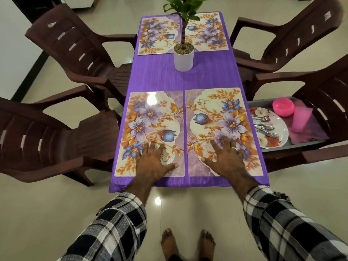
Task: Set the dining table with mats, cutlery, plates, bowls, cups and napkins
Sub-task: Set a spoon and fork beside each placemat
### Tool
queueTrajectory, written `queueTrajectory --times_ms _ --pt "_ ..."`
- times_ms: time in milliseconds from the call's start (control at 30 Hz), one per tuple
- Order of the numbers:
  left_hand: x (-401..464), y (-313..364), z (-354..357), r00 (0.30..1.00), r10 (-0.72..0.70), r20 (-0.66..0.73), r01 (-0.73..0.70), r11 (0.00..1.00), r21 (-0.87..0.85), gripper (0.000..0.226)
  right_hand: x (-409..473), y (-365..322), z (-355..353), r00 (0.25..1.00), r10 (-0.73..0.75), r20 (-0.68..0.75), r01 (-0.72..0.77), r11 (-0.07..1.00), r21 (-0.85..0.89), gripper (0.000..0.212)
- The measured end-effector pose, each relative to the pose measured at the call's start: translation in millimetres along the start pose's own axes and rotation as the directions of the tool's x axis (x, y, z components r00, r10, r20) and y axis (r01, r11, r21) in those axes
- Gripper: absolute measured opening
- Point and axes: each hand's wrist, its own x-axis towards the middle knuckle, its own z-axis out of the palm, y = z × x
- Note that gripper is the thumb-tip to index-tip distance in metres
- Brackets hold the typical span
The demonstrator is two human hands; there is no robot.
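In the grey tray (273,148), floral plate (280,137), spoons (263,125), pink bowl (283,107), pink cup (301,119)

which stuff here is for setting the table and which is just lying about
For the job: four floral mats, plate, cutlery, pink bowl, pink cup, pink napkins, grey tray, left hand, right hand.

Just there: potted plant, chairs, purple tablecloth.

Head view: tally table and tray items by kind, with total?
Floral placemats: 4
Potted plant: 1
Grey tray: 1
Floral plate stack: 1
Cutlery bundle: 1
Pink bowl stack: 1
Pink cup: 1
Pink napkins: count unclear, not totalled
Total: 10
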Motion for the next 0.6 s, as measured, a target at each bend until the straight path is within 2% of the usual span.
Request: queueTrajectory --times_ms 300,400,467,600 --pt "-1 -1 -2 1.000 0.001 -0.014 -0.002 1.000 -0.013 0.115 2 2 0 1.000 -0.021 -0.014 0.021 1.000 -0.009 0.099" --pt "-5 1 -10 0.999 0.001 -0.047 -0.002 1.000 -0.023 0.119 -4 12 -13 0.994 -0.010 -0.108 0.009 1.000 -0.007 0.091" --pt "-5 13 -19 0.998 0.011 -0.066 -0.013 0.999 -0.033 0.123 -9 28 -24 0.988 0.002 -0.152 -0.005 1.000 -0.018 0.086" --pt "5 73 -43 0.994 0.056 -0.097 -0.059 0.998 -0.034 0.120 -11 86 -46 0.993 0.024 -0.117 -0.023 1.000 0.008 0.079"
